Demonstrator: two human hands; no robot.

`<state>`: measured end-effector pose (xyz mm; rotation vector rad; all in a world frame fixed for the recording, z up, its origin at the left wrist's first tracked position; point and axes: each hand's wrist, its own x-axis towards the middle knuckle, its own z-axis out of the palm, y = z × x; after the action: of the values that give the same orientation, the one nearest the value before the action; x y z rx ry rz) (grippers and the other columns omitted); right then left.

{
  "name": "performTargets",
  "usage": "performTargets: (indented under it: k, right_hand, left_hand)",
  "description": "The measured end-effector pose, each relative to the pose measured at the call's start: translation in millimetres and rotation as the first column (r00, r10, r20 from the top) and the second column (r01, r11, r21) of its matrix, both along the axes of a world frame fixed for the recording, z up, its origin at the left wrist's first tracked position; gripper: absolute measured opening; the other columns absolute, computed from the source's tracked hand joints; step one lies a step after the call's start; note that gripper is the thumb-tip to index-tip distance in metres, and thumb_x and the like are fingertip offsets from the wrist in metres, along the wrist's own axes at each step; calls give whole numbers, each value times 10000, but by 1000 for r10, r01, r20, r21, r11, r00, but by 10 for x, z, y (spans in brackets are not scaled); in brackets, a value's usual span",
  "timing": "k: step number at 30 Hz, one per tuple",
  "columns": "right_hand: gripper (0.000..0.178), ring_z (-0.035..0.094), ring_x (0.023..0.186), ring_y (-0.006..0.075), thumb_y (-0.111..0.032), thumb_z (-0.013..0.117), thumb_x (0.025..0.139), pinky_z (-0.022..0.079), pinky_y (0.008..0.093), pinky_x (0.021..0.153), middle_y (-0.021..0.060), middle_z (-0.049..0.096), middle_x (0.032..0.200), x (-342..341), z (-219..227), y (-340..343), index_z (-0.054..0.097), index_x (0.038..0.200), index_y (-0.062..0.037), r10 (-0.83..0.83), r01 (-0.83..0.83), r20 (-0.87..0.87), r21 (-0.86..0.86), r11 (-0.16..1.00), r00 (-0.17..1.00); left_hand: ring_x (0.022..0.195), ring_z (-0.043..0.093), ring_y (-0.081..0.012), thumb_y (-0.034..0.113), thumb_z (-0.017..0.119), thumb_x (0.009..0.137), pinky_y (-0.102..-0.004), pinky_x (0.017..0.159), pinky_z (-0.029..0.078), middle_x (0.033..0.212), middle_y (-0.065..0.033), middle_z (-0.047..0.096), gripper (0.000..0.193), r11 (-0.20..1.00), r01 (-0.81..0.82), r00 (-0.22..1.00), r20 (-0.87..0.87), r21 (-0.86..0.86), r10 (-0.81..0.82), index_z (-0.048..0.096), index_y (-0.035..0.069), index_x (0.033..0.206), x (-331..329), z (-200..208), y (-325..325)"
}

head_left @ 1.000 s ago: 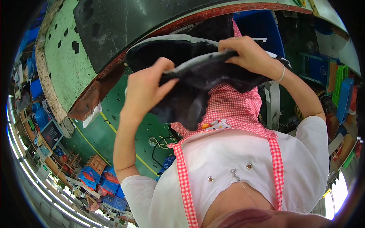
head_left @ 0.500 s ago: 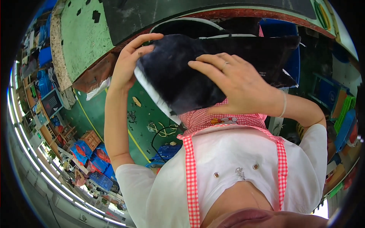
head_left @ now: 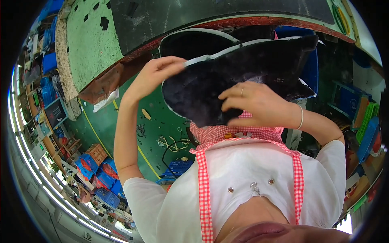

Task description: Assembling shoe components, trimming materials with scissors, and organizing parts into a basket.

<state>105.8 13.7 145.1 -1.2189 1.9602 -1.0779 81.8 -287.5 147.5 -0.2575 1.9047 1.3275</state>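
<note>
Black plush panel (head_left: 239, 67) is already spread above the checked apron (head_left: 214, 133), left hand (head_left: 150, 79) pinching its upper edge, right hand (head_left: 259, 106) loosely splayed across it; another white-rimmed black piece (head_left: 190, 43) behind stays unhandled

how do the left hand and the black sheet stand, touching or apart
Touching: the head view shows the left hand with its finger ends on the black sheet at its pale upper edge, no gap visible.

Black panel (head_left: 243, 69): soft, plush-looking, mostly matt. Gingham apron (head_left: 205, 190): woven cloth. White shirt (head_left: 247, 162): smooth cloth, 2 shiny metal eyelets (head_left: 231, 190). Black bench mat (head_left: 182, 20): matt, scuffed. Green floor (head_left: 156, 121): smooth, slight sheen.
</note>
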Motion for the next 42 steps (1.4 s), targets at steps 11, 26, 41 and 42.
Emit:
performTargets:
  k: [11,26,41,42]
  right_hand:
    - [245,620,662,281,-191,763,687,483,349,617,135,637,714,-622,-157,-241,695,869,-42,-197,188,-35,-184,965,980]
    - [165,503,678,181,-133,781,684,365,314,742,15,578,695,-549,-89,-22,668,791,-79,-232,208,-37,-325,922,972]
    - [330,558,938,242,-298,706,784,405,354,833,52,648,976,-736,-665,-110,654,1033,-86,-458,394,-443,-234,889,771]
    - [438,544,996,254,-332,709,773,392,373,873,77,623,1050,-662,-387,-130,605,1113,-76,-414,362,-349,-205,909,841]
  left_hand:
    - [688,666,-201,49,728,723,-261,595,517,789,-69,677,121,971,197,592,-773,-135,-228,657,32,819,236,257,419]
    - [722,701,-200,-83,708,689,-249,613,537,788,-114,701,141,996,56,492,-870,63,27,654,12,779,462,71,315]
    - [803,585,-46,70,647,839,-171,686,460,1130,-25,607,590,936,-255,919,-240,241,312,407,69,1378,380,-105,4]
    - [875,609,-68,33,611,847,-190,759,492,1261,-51,548,571,938,-263,923,-225,228,313,409,52,1381,380,-57,-67]
